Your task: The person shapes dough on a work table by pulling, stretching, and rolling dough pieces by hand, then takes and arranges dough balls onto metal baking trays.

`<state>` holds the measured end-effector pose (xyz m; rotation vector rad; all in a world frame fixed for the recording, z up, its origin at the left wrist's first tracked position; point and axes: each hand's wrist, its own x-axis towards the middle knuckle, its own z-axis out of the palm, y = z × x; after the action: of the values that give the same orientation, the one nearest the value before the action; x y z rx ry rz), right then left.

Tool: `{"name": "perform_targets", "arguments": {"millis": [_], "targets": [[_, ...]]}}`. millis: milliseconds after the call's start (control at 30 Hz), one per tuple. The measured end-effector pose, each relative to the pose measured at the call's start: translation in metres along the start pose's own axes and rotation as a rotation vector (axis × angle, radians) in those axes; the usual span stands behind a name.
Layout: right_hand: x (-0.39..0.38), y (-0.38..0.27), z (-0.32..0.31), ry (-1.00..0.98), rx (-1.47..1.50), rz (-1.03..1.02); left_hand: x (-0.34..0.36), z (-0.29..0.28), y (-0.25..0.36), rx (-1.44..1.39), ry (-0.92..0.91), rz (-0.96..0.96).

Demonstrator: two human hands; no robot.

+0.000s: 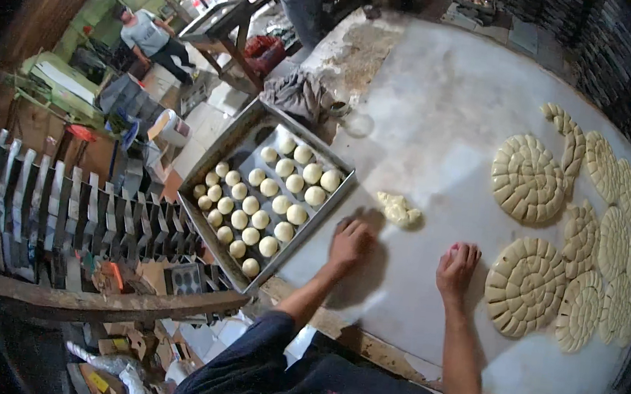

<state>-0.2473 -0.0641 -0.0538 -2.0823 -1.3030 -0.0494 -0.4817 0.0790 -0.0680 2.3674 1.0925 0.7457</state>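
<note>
My left hand (353, 240) is on the pale worktable (411, 312) beside the tray's right edge, its fingers curled down. Whatever may be under its palm is hidden. Just beyond it lies an uneven lump of yellowish dough (399, 210), apart from the fingers. Further right, my right hand (458, 271) is closed, with a bit of something pink (456, 248) showing at the fingers; its kind is too small to tell. Round dough balls (251, 206) sit in loose rows in a metal tray (301, 248). Dough spirals cut into segments (525, 285) cover the table's right side.
A stack of metal trays (87, 202) stands at the left behind a wooden beam (108, 302). Grey cloth (295, 95) lies beyond the dough tray. One person (156, 37) is at the far left, another (303, 6) by a wooden table (221, 36).
</note>
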Motion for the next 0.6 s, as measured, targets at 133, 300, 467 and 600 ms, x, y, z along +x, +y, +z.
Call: {"name": "perform_targets", "arguments": {"millis": [133, 300, 467, 600], "targets": [[-0.037, -0.042, 0.023, -0.019, 0.072, 0.112, -0.037, 0.028, 0.014, -0.37, -0.213, 0.066], [-0.081, -0.028, -0.03, -0.341, -0.085, -0.037, -0.102, -0.055, -0.01, -0.259, -0.461, 0.16], [-0.036, -0.024, -0.077, -0.46, 0.297, 1.091, -0.003, -0.198, -0.076, -0.269, -0.244, 0.082], [0.037, -0.169, 0.0, -0.5, 0.564, 0.556, 0.075, -0.26, -0.225, -0.057, 0.089, -0.085]]}}
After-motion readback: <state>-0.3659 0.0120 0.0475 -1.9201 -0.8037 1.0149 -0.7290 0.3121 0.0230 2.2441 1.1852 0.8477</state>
